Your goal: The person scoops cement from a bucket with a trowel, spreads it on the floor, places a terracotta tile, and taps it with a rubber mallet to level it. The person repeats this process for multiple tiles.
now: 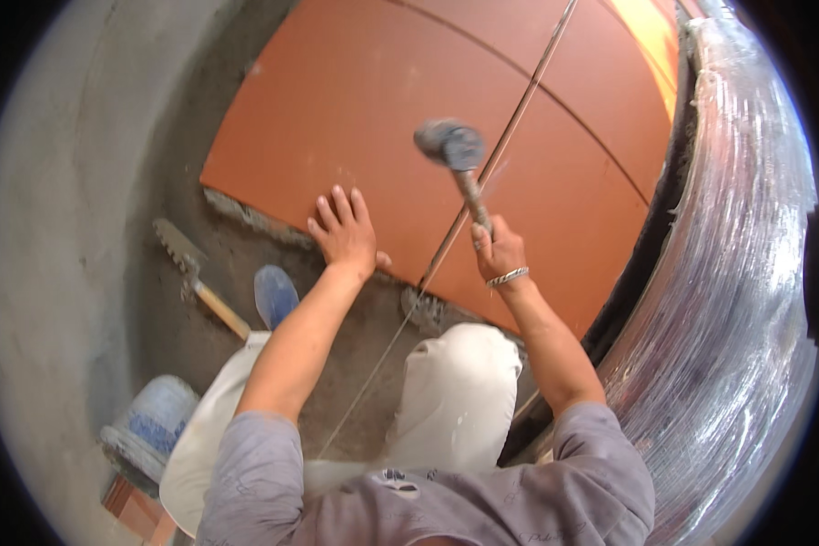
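My right hand (pixel 500 248) is wrapped round the handle of a mallet with a dark, blunt head (pixel 452 144). The mallet's head is slightly blurred and hangs over a terracotta-coloured floor tile (pixel 309 127), close to the seam with the tile on its right (pixel 564 214); whether it touches cannot be told. My left hand (pixel 348 229) lies flat on the left tile near its front edge, fingers spread. Rough grey mortar (pixel 255 214) shows under that edge. A thin string (pixel 373 371) runs along the seam and on toward me between my legs.
A mortar-crusted trowel with a wooden handle (pixel 218 308) lies left of my foot. Behind it stands a dirty bucket (pixel 159 423) near some reddish tile pieces (pixel 132 510). A grey wall (pixel 55 227) curves along the left. Clear plastic wrapping (pixel 728 300) covers a bulky stack on the right.
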`<action>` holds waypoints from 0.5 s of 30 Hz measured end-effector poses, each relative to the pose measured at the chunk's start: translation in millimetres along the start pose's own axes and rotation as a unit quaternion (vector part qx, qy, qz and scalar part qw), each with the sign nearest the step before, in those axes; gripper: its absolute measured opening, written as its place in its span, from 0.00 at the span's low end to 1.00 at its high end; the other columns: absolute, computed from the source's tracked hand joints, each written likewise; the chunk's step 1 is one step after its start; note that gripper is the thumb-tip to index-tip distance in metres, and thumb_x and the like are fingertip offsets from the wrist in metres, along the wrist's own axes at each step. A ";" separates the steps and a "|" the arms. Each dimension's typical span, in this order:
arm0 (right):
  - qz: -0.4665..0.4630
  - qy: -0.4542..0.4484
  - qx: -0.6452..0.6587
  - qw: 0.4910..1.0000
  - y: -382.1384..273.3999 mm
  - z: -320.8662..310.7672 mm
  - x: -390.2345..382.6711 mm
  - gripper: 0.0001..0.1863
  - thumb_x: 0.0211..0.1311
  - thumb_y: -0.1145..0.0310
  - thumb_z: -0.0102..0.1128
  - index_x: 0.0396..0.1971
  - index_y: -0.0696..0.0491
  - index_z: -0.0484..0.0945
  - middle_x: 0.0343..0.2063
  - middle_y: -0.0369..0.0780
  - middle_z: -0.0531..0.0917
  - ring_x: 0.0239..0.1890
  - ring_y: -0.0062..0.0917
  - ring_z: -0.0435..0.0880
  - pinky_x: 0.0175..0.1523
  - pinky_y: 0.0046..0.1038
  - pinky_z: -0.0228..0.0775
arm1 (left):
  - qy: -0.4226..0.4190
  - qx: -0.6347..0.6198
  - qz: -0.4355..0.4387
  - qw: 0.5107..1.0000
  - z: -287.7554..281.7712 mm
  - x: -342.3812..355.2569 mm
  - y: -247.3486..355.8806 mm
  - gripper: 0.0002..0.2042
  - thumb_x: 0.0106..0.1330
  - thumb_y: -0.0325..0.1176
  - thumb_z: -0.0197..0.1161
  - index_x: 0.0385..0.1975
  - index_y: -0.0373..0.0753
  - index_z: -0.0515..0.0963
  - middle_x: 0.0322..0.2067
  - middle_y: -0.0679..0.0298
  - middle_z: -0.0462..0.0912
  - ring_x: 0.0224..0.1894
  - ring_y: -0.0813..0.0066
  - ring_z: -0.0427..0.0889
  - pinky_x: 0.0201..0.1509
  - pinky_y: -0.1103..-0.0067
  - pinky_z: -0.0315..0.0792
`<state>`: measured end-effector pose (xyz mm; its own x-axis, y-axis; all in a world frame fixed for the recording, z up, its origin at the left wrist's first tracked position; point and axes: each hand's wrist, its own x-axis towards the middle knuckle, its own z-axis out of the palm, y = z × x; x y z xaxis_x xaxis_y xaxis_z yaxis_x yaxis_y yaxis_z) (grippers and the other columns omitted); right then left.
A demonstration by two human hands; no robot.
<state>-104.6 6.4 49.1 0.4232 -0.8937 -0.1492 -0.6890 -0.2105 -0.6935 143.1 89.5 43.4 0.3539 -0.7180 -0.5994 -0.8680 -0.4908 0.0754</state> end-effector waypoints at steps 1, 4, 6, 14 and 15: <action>0.010 -0.031 0.007 0.999 1.6 -0.9 -6.2 0.17 0.68 0.53 0.57 0.33 0.54 0.73 0.21 0.51 0.80 0.27 0.52 0.82 0.32 0.45 0.75 | 0.000 -0.008 -0.001 1.000 2.4 -0.6 -0.1 0.66 0.38 0.52 0.83 0.74 0.38 0.44 0.75 0.44 0.41 0.75 0.36 0.41 0.70 0.39 0.48; -0.006 -0.081 -0.030 0.996 8.4 -2.2 -18.0 0.17 0.67 0.53 0.57 0.33 0.54 0.73 0.21 0.50 0.80 0.26 0.51 0.82 0.32 0.45 0.75 | 0.000 -0.007 0.004 1.000 5.2 1.4 -1.0 0.66 0.38 0.51 0.83 0.74 0.38 0.43 0.75 0.44 0.41 0.75 0.35 0.41 0.70 0.39 0.49; 0.025 -0.128 -0.158 0.979 12.1 -0.9 -23.2 0.16 0.67 0.54 0.57 0.33 0.53 0.73 0.21 0.50 0.81 0.26 0.50 0.82 0.32 0.45 0.75 | -0.014 -0.005 -0.006 1.000 4.1 3.3 0.2 0.66 0.39 0.51 0.83 0.75 0.39 0.42 0.75 0.44 0.40 0.75 0.36 0.41 0.70 0.40 0.49; 0.006 -0.145 -0.122 0.982 19.2 -0.3 -36.2 0.18 0.67 0.51 0.56 0.32 0.53 0.72 0.21 0.49 0.81 0.26 0.49 0.82 0.32 0.46 0.74 | -0.013 -0.017 -0.010 1.000 1.6 -0.2 3.7 0.66 0.38 0.50 0.84 0.75 0.40 0.42 0.75 0.45 0.39 0.75 0.36 0.42 0.70 0.41 0.51; 0.009 -0.146 -0.155 0.977 21.7 0.8 -37.0 0.19 0.67 0.50 0.56 0.32 0.53 0.72 0.22 0.49 0.81 0.27 0.50 0.82 0.32 0.47 0.74 | -0.009 -0.010 -0.010 1.000 3.1 -0.7 3.8 0.66 0.38 0.49 0.84 0.75 0.40 0.42 0.75 0.45 0.39 0.75 0.36 0.41 0.70 0.41 0.51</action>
<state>-134.8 35.2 39.0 0.5284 -0.7566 -0.3852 -0.8238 -0.3471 -0.4482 138.4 89.6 41.7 0.3644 -0.6992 -0.6151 -0.8537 -0.5146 0.0793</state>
